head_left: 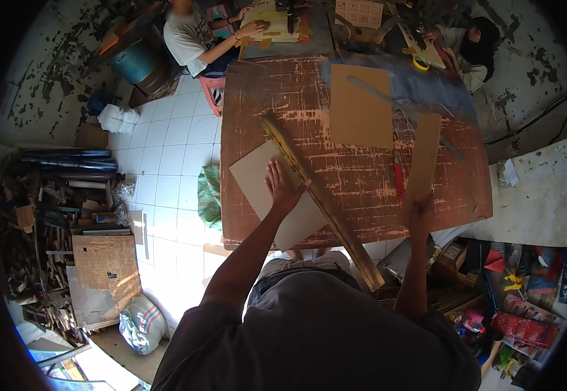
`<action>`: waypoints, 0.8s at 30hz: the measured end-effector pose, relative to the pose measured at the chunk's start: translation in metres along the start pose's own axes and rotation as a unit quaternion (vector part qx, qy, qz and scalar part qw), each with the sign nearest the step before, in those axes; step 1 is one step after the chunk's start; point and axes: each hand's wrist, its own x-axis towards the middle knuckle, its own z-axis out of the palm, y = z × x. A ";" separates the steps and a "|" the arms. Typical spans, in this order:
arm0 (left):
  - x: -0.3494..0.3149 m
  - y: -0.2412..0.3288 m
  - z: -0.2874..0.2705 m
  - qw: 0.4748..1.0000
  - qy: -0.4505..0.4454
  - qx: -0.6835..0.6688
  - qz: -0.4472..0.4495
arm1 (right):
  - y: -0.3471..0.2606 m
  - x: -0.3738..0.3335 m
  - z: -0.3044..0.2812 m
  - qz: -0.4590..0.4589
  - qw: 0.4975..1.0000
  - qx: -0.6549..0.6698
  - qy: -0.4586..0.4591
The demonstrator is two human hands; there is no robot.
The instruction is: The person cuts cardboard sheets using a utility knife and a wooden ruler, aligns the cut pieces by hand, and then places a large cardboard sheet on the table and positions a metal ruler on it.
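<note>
My left hand [282,188] lies flat with fingers spread on a grey cardboard sheet [264,179], right beside a long wooden straightedge [319,195] that crosses the sheet diagonally and overhangs the table's near edge. My right hand [419,212] grips the lower end of a narrow brown cardboard strip [423,156] and holds it tilted above the worn red-brown table [355,176]. A red-handled cutter [398,176] lies on the table just left of that strip. A larger brown cardboard rectangle [361,104] lies farther back.
A metal ruler [378,91] and a yellow tape roll [420,62] lie at the table's far end. Two other people work at the far side, one at the left [189,36], one at the right [472,49]. Shelves of clutter stand left, and white floor tiles show.
</note>
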 end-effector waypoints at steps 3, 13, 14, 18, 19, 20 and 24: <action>-0.001 -0.009 -0.004 0.997 0.005 -0.070 0.015 | -0.070 -0.016 0.008 0.004 0.990 0.131 -0.052; -0.017 -0.047 -0.073 0.861 -0.007 -0.507 -0.039 | -0.170 -0.088 0.072 0.067 0.891 0.331 -0.304; -0.021 -0.059 -0.072 0.826 0.019 -0.562 -0.035 | -0.176 -0.091 0.079 0.063 0.887 0.329 -0.317; -0.059 -0.050 -0.099 0.741 -0.089 -0.657 -0.110 | -0.212 -0.101 0.084 0.010 0.878 0.288 -0.383; -0.069 -0.049 -0.099 0.737 -0.083 -0.661 -0.117 | -0.227 -0.103 0.081 0.031 0.868 0.261 -0.420; -0.080 -0.050 -0.097 0.711 -0.077 -0.684 -0.144 | -0.232 -0.109 0.088 0.029 0.866 0.258 -0.428; -0.109 -0.068 -0.109 0.695 -0.039 -0.703 -0.144 | -0.248 -0.128 0.111 -0.050 0.815 0.292 -0.498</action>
